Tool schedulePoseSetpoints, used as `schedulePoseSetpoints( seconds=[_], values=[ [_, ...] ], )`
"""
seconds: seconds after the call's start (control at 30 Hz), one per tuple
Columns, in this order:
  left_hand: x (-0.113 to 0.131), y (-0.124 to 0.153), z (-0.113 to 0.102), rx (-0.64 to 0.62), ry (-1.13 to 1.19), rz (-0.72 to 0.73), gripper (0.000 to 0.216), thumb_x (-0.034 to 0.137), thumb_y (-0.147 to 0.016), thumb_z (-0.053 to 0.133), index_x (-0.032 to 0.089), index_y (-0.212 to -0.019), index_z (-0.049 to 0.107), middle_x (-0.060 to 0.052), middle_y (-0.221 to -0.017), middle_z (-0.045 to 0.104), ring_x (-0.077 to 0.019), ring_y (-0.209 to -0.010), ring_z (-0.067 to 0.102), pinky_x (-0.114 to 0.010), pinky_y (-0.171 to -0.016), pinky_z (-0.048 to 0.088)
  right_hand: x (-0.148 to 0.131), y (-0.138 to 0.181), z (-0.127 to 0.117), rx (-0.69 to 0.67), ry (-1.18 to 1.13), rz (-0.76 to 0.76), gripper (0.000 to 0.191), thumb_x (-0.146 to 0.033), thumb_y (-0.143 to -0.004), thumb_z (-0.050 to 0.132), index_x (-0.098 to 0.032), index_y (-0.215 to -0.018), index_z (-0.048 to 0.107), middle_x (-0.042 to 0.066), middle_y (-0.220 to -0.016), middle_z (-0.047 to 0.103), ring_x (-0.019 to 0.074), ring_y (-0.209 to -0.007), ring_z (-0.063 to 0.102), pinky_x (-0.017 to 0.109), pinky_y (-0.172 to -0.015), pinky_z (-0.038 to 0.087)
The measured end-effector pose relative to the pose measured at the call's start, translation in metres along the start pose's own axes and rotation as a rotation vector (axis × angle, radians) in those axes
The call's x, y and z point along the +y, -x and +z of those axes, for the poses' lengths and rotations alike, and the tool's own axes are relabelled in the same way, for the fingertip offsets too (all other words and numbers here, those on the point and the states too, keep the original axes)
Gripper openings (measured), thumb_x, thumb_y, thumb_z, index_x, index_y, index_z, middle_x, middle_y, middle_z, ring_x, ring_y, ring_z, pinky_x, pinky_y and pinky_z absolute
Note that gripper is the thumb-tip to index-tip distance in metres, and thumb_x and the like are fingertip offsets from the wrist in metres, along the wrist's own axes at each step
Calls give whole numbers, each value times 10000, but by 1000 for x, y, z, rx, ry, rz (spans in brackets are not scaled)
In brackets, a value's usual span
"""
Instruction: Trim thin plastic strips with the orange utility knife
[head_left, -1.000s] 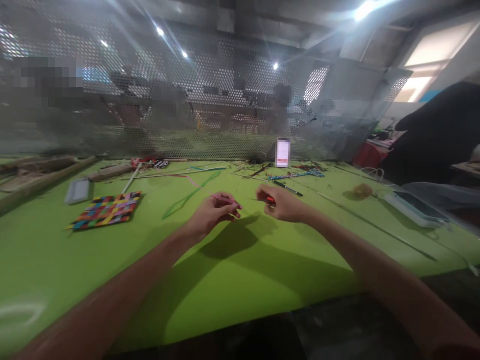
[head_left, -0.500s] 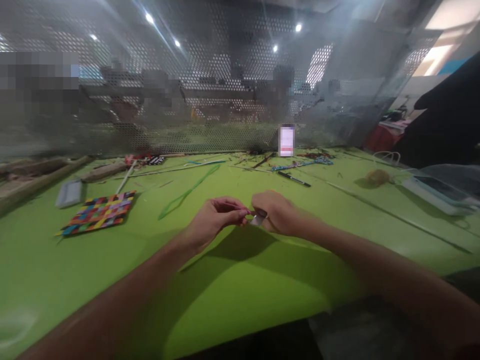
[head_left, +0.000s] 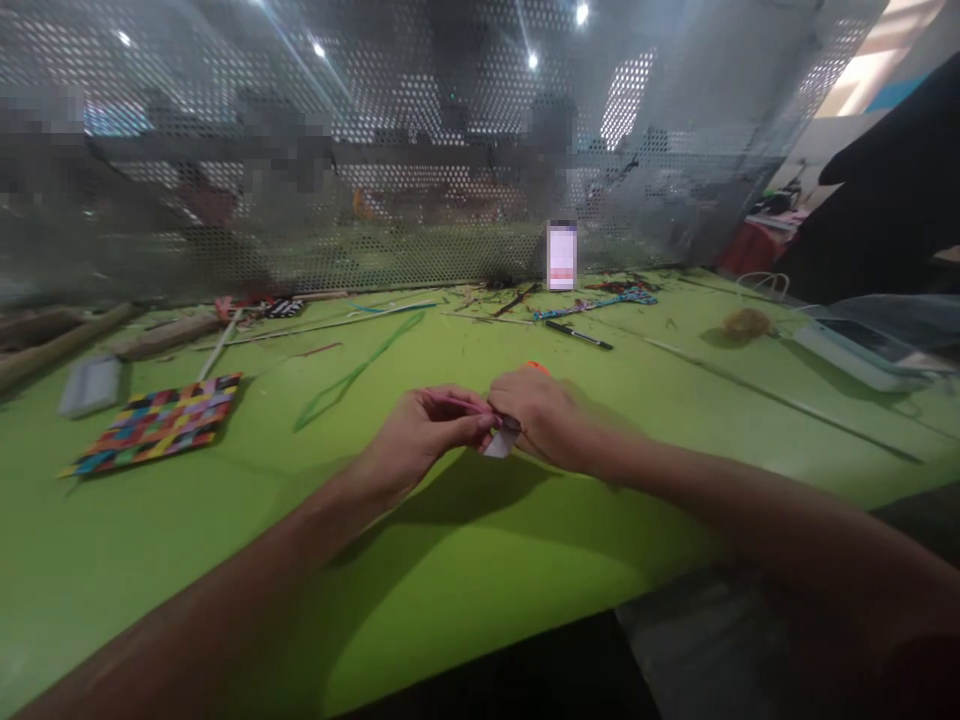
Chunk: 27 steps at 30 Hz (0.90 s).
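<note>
I have the left hand [head_left: 424, 432] pinching a pink strip [head_left: 456, 402] between its fingers near view centre; at its three o'clock, the right hand [head_left: 544, 420] is curled around a mostly hidden orange object [head_left: 535, 368]. A pale flat piece [head_left: 500, 443] shows below the fingertips. Beyond, on my tabletop [head_left: 420, 600], a green loop [head_left: 352, 378] lies towards ten o'clock, a woven mat [head_left: 161, 425] at nine.

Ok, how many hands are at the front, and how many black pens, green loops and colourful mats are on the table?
Hands: 2 (left hand, right hand)
Black pen: 1
Green loop: 1
Colourful mat: 1
Total: 5
</note>
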<state>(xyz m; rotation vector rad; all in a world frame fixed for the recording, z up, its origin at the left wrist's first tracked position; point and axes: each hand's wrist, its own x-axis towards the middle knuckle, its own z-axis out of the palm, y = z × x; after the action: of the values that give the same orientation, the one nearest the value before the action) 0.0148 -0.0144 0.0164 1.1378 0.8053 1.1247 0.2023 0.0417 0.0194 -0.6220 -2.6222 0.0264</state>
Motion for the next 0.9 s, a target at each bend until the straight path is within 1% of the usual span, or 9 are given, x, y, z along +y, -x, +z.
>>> schedulePoseSetpoints(
  seconds=[0.13,0.23,0.37,0.5,0.7,0.8,0.9],
  values=[
    [4,1,3,4,7,4,163,232,-679,893,155,-769,782,-32,-733,751,-114,-645,658,-241,-679,565,3,0,4,35,13,-35,217,-145,-906,501,-163,-690,514,16,-666,522,121,-626,343,270,-636,225],
    [6,1,5,9,29,9,171,229,-671,902,150,-761,781,-31,-719,747,-104,-629,649,-232,-672,560,3,1,5,62,14,-57,218,-167,-906,521,-161,-688,506,7,-647,503,115,-619,327,267,-627,218],
    [5,1,5,-7,21,17,140,221,-701,886,152,-773,787,-32,-727,746,-104,-640,651,-230,-680,559,0,1,4,87,-49,-43,242,-169,-925,510,-154,-684,518,5,-656,508,107,-619,346,258,-628,237],
    [3,2,2,-11,-5,27,111,223,-737,864,157,-792,793,-36,-750,750,-105,-667,658,-224,-692,559,-1,1,6,113,-57,-25,255,-207,-945,516,-147,-701,556,6,-659,520,103,-612,363,245,-624,242],
    [3,3,1,-19,-12,20,105,222,-747,859,167,-810,795,-34,-778,755,-106,-693,667,-221,-706,563,3,1,10,88,-37,-14,301,-234,-968,506,-152,-680,534,-5,-634,492,95,-588,336,243,-620,243],
    [3,3,0,-15,-20,24,100,229,-751,857,172,-806,796,-30,-770,754,-104,-690,665,-220,-705,562,3,1,12,74,-30,12,308,-265,-977,504,-148,-696,552,0,-640,504,96,-596,330,249,-615,231],
    [3,3,0,-13,-41,22,100,229,-749,856,177,-812,798,-29,-777,759,-106,-691,667,-220,-707,562,4,0,14,31,-20,51,346,-305,-993,492,-141,-699,571,3,-624,500,96,-600,320,257,-609,217]
  ],
)
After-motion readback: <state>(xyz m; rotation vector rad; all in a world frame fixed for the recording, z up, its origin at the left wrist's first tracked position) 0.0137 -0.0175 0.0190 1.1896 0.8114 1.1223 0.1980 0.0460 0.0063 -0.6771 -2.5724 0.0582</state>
